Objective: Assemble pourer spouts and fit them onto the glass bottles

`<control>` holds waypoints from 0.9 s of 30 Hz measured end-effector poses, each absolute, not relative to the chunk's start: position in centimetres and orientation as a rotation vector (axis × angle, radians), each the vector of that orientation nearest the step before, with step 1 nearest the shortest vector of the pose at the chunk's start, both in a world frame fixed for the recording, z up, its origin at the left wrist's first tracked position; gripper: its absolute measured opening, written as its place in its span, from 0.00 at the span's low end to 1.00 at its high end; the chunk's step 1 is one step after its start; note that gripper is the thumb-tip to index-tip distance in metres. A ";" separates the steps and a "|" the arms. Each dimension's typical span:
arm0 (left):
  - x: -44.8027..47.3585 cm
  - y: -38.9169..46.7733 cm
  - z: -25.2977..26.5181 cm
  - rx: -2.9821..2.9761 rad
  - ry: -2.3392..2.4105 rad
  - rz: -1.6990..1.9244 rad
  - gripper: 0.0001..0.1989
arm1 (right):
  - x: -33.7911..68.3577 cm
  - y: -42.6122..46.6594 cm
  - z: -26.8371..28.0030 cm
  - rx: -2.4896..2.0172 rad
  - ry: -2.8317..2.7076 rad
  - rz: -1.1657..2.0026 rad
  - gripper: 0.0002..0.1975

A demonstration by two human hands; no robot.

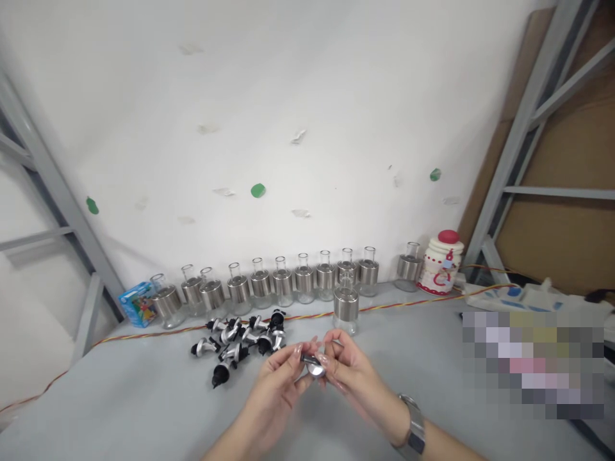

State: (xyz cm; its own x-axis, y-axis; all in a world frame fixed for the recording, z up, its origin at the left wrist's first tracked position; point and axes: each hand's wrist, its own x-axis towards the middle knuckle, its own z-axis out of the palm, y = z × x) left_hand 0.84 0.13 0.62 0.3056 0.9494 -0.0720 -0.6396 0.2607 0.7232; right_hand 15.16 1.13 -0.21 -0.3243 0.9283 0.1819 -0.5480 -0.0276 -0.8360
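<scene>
Between my fingertips, low in the middle of the head view, is a silver and black pour spout (316,369). My left hand (283,378) pinches its black part from the left. My right hand (350,371) has its thumb and fingers closed on the same spout from the right. Fingers hide much of the spout's underside. Just beyond my hands stands a glass bottle (346,304) with a steel sleeve and a bare neck. To the left of my hands lies a loose pile of similar silver and black pour spouts (235,352).
Along the wall runs a row of sleeved glass bottles (260,280). A blue box (138,305) stands at its left end, a white jar with a red lid (441,264) at its right. A twisted red and yellow cord (307,316) crosses the grey table (144,410).
</scene>
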 end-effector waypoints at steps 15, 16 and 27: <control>1.1 0.9 -0.3 0.629 0.686 1.142 0.11 | 14.9 1.5 -0.6 -0.620 -0.926 1.728 0.13; 1.0 0.9 -0.4 0.643 0.686 1.132 0.12 | 14.9 1.6 -0.8 -0.629 -0.934 1.728 0.13; -0.3 2.1 -0.4 0.537 0.808 1.131 0.15 | 18.8 5.1 -0.5 -1.178 -1.210 0.177 0.29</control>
State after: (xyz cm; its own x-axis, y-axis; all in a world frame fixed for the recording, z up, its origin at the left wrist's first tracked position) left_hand -0.27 2.13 -0.36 0.1998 0.9362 -0.2892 -0.5767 0.3509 0.7378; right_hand 18.78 5.05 -0.54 0.4154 0.6608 0.6252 0.4540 0.4450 -0.7719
